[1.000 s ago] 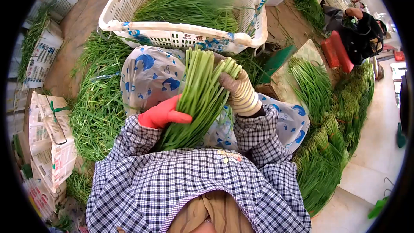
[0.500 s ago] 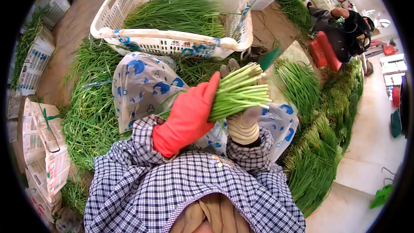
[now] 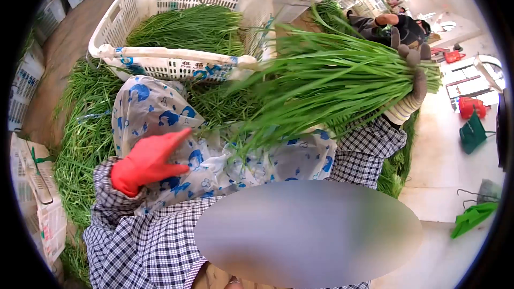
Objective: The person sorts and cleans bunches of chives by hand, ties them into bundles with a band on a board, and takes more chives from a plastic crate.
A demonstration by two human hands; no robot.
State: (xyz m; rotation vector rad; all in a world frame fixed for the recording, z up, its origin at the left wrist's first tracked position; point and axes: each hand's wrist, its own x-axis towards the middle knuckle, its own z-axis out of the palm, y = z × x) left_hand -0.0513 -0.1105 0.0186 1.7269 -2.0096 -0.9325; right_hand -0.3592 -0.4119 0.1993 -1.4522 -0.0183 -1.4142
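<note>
My right hand (image 3: 414, 72), in a grey-brown glove, grips a thick bunch of garlic chives (image 3: 332, 77) close to its pale cut ends. The long green leaves fan out leftward across the view, over my lap and past the crate's right corner. My left hand (image 3: 147, 163) wears a red rubber glove and is empty, with thumb and fingers apart. It hovers over the clear plastic sheet (image 3: 152, 101) with blue prints that covers my legs. More chives (image 3: 187, 29) lie inside the white crate (image 3: 174, 53) in front of me.
Loose green leaves (image 3: 80, 139) are heaped on the floor at left. Beside them stands a worn white crate (image 3: 45, 192). At the upper right a person (image 3: 409, 29) bends over. A green bag (image 3: 474, 131) and a red container (image 3: 471, 108) are at far right.
The bunch has swung up and right in my right hand, its leaves now spread leftward. My left hand has let go and moved left and down. The view has shifted.
</note>
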